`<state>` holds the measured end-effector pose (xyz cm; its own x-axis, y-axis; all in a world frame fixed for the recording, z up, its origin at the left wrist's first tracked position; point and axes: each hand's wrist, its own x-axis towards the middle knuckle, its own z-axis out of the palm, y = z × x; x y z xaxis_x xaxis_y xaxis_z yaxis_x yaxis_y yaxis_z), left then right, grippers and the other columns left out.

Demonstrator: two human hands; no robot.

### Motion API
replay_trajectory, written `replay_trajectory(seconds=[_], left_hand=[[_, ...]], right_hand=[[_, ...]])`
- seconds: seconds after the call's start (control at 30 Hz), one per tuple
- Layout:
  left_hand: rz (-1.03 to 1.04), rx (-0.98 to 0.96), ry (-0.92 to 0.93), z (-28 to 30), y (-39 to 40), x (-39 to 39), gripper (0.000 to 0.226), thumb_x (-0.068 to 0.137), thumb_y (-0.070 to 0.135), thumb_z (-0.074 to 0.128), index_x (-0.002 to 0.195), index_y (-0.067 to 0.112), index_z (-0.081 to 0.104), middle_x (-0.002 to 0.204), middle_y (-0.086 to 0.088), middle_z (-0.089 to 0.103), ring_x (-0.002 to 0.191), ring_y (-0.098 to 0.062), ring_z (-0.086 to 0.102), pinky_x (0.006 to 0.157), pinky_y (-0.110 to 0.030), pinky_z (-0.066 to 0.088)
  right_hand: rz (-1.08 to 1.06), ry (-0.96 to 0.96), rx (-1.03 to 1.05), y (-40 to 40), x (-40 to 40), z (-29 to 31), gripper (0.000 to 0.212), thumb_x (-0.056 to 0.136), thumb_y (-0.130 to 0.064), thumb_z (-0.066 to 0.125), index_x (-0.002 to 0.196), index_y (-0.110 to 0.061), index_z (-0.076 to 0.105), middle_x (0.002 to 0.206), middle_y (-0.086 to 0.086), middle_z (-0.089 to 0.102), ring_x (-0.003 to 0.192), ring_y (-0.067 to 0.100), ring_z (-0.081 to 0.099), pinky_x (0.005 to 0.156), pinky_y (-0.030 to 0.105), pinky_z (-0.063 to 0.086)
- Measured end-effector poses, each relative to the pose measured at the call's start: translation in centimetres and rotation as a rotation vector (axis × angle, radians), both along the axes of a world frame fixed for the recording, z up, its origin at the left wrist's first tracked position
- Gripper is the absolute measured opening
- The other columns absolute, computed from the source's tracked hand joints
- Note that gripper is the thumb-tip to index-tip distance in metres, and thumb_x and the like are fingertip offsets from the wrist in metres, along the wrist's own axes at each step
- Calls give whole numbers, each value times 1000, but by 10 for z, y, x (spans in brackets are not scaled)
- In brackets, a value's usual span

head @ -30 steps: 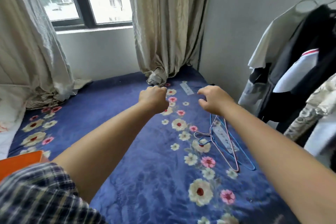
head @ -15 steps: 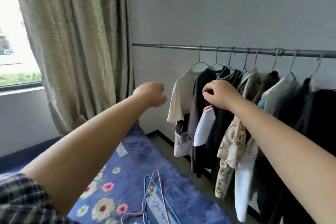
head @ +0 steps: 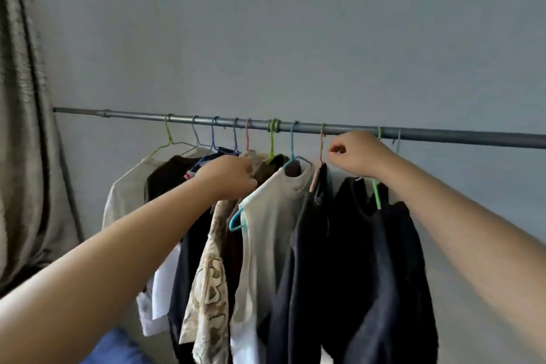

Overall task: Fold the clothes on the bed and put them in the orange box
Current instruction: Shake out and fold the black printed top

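Observation:
Several garments hang on coloured wire hangers from a grey rail [head: 443, 133] along the wall. My left hand [head: 229, 176] is raised with curled fingers against the collars of a patterned beige shirt [head: 209, 289] and a brown top; no fabric shows in its grip. A white shirt [head: 271, 216] hangs on a blue hanger just right of it. My right hand [head: 359, 155] is curled just under the rail, its fingertips a little right of the neck of a pink hanger [head: 321, 142] that carries a dark navy garment [head: 310, 245]. The orange box is out of view.
A black garment [head: 384, 260] on a green hanger hangs below my right wrist. A beige curtain [head: 23, 156] covers the left edge. A corner of the blue bed cover [head: 118, 346] shows at the bottom left. The grey wall stands behind the rail.
My view has swung from the bed up to the clothes rail. Both hands rose from above the bed to the hangers, fingers curled throughout.

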<state>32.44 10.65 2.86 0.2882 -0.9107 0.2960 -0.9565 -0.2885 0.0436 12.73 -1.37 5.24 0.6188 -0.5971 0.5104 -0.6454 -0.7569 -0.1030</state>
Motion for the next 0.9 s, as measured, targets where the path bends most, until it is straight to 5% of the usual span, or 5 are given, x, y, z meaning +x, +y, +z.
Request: replay_trajectory(seconds=[0.27,0.47,0.63,0.8,0.9], left_hand=[[-223,-13,103,2,-84,-110,34,93,35,46,118,16,57,116,-1,61,105,-19,57,90,-31,47],[-258,104,190,-10,-117,-148,38,95,34,47,122,10,58,122,-6,59,113,-22,53,95,-31,44],[-218,175,909,-32,-141,-173,31,97,11,42,126,1,51,113,-12,61,92,-19,57,71,-25,48],[-79,57,1361,-42,-155,-183,26,98,4,31,108,2,54,94,-9,59,88,-21,56,80,-30,46],[-159,131,1478,-50,-153,-184,19,97,2,31,92,12,47,94,-8,57,80,-17,57,76,-31,46]], right_hand=[[-147,-282,235,-83,-106,-16,20,87,-11,51,96,1,64,91,10,63,86,25,56,74,32,44],[-87,-478,863,-97,-119,-61,29,92,-21,54,118,-9,51,102,10,57,80,18,56,64,27,49],[55,-874,1179,-99,-113,-77,55,90,-4,54,139,-14,30,96,11,56,74,25,60,58,33,54],[48,-1037,1315,-98,-113,-83,14,90,4,38,94,-3,48,74,11,49,44,16,58,39,19,47],[-17,-1039,1310,-102,-112,-90,18,92,0,42,76,-5,48,61,7,47,29,7,44,33,12,36]])
